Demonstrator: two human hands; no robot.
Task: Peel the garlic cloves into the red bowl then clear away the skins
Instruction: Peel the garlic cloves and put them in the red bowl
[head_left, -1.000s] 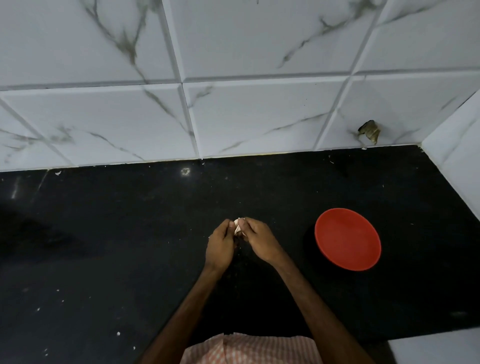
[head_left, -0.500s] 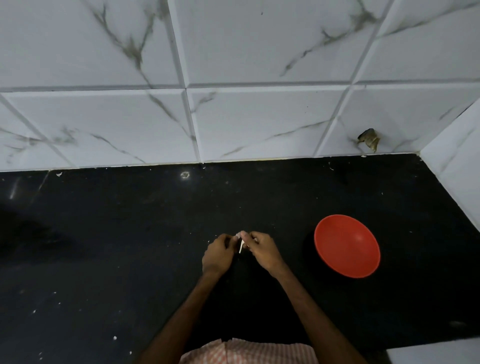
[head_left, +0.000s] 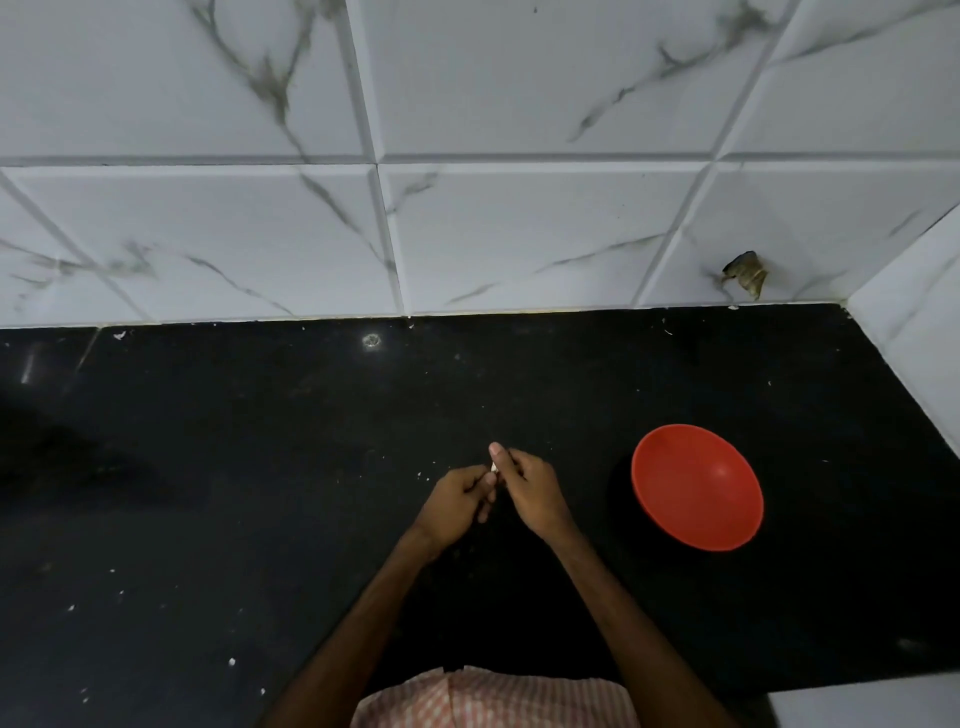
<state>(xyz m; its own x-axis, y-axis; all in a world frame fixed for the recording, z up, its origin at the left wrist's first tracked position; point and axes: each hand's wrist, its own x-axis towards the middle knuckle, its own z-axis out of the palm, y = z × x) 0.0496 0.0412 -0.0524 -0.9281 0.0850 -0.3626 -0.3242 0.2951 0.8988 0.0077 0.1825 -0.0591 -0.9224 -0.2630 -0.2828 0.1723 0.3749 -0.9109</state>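
Note:
My left hand (head_left: 456, 501) and my right hand (head_left: 530, 491) meet over the middle of the black counter (head_left: 260, 493). Between their fingertips sits a small pale garlic clove (head_left: 493, 467), mostly hidden; both hands pinch it. The right thumb sticks up past the clove. A red bowl (head_left: 697, 486) stands on the counter to the right of my hands, about a hand's width away, and I see nothing inside it.
A white marbled tile wall (head_left: 467, 208) closes the back, and a side wall (head_left: 924, 322) closes the right. Small white flecks (head_left: 231, 661) lie scattered on the counter at the left and front. A chipped hole (head_left: 746, 273) marks the wall near the back right corner.
Both hands stay together on the clove, fingers shifting slightly; the right thumb now points upward. The view has tilted a little, so hands and bowl sit lower in frame.

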